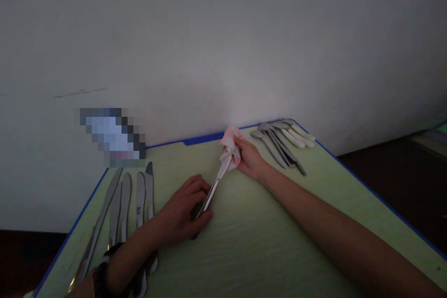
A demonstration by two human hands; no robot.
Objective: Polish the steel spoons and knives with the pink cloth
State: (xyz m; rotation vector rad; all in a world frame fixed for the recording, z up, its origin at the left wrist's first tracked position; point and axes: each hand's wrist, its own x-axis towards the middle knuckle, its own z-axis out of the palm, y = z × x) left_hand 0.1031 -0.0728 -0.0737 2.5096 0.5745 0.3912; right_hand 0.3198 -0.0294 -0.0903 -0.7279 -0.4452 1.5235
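Note:
A metal table knife [211, 192] slants over the middle of the table, its near end in my left hand [183, 212]. My left fingers and thumb are closed about its handle. At the knife's far end, my right hand [250, 157] grips a crumpled pink and white cloth [228, 145], which wraps the blade and hides its tip. Several other knives [126, 195] lie side by side to the left, partly covered by my left forearm. To the right of the cloth, several spoons [272, 145] rest in a group, some with white handles [292, 138].
The pale green table [244, 247] has a blue edge and meets a grey wall [223, 46] at the back. A blurred-out, phone-like object [113, 137] leans at the back left corner. Dark floor shows beyond both sides.

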